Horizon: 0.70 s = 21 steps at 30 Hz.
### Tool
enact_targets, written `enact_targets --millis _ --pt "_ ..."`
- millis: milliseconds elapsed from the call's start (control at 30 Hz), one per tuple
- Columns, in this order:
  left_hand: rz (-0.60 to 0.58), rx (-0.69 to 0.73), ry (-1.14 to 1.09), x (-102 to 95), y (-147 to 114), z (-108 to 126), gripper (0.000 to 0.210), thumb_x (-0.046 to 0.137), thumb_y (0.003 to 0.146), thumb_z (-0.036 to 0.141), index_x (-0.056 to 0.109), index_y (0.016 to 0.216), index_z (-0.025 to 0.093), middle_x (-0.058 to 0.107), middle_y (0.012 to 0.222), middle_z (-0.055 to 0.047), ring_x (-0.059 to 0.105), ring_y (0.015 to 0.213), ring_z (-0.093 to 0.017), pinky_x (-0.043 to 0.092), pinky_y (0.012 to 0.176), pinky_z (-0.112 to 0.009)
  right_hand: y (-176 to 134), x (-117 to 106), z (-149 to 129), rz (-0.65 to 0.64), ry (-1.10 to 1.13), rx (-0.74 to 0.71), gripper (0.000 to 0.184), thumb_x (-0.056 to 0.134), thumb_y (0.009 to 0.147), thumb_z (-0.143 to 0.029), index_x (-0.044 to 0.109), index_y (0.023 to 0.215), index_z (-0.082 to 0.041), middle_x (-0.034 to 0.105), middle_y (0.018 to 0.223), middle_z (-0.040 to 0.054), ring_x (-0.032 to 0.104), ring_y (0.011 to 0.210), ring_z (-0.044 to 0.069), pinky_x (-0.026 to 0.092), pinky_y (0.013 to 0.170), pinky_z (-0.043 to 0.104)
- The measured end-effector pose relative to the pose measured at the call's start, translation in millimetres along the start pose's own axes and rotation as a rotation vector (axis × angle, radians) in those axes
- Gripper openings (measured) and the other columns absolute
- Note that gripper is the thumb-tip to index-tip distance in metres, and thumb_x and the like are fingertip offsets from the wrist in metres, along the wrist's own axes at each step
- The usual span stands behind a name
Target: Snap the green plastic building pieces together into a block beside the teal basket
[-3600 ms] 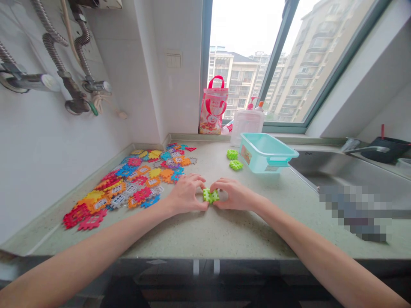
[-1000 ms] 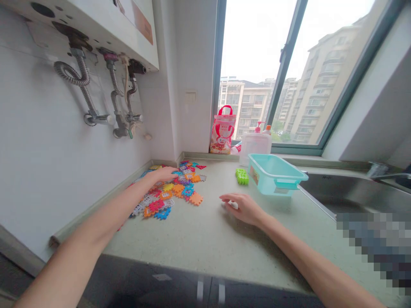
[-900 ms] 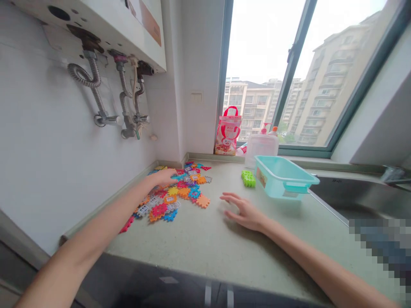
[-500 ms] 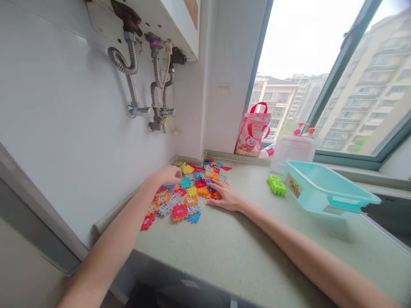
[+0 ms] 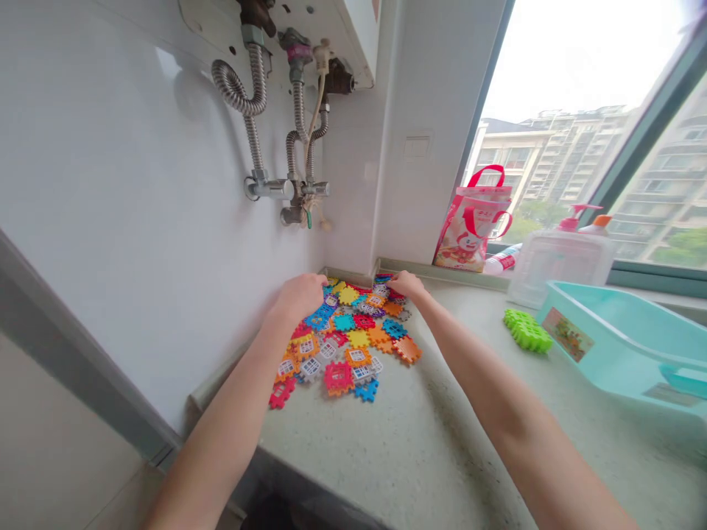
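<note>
**Left hand [image 5: 303, 296] and right hand [image 5: 407, 285] at opposite sides of a heap of multicoloured, notched plastic squares [image 5: 359, 339]**

The heap lies on a pale, speckled stone-like countertop [image 5: 381, 449], spread into the corner against the white wall [image 5: 138, 177]. Its squares are red, yellow, blue, orange, grey and purple, many overlapping, some with window-like lattice centres.

The left hand is at the heap's far left edge, fingers curled inward and tips down among the squares. Whether those fingers pinch a square or merely touch one cannot be told. The right hand is at the heap's far right end, fingers bent down beside a few red squares; its fingertips are partly hidden, so its grip cannot be told either.

At the heap's near edge lie a red lattice square [image 5: 339, 377] and a bright blue square [image 5: 366, 390]; at its right edge rests a pale orange square [image 5: 407, 350].

Well to the right of the heap sit bright green notched plastic pieces [image 5: 527, 331], close together, and beyond them a turquoise plastic basin [image 5: 607, 364]. Beyond the heap, to its right, stand a pink-and-red printed bag with red handles [image 5: 469, 235] and a translucent plastic container [image 5: 557, 265]. Above the heap, ribbed metal hoses [image 5: 254, 140] run along the wall.
</note>
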<state>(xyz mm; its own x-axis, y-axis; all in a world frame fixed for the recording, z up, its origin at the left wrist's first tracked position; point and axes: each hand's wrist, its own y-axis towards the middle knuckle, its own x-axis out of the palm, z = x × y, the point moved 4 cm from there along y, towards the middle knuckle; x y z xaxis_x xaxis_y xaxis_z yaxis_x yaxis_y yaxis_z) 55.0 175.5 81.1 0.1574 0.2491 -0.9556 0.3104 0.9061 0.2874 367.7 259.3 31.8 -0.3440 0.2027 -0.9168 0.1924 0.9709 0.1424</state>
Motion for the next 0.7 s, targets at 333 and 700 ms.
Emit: enact_targets --millis 333,700 --pt "0.087 -0.072 0.044 -12.3 -6.3 -5.9 0.039 0.046 0.100 0.027 0.078 0.121 0.029 0.081 0.118 -0.007 0.075 0.104 -0.027 0.055 0.090 -0.035 30.8 28.2 -16.2 -0.086 -0.072 0.122 0.062 0.078 0.082 -0.052 0.076 0.131 -0.014 0.076 0.127 0.0230 0.076 0.112 0.038 0.060 0.085 0.041" --pt "0.197 -0.088 0.044 -14.8 -3.8 -12.0 0.036 0.046 0.101 0.030 0.079 0.114 0.028 0.081 0.109 -0.008 0.074 0.101 -0.028 0.054 0.091 -0.036 -12.6 23.9 -8.6 -0.188 -0.135 -0.118 0.029 0.073 0.086 -0.048 0.084 0.100 -0.024 0.083 0.099 0.0068 0.077 0.090 0.026 0.055 0.078 0.031"
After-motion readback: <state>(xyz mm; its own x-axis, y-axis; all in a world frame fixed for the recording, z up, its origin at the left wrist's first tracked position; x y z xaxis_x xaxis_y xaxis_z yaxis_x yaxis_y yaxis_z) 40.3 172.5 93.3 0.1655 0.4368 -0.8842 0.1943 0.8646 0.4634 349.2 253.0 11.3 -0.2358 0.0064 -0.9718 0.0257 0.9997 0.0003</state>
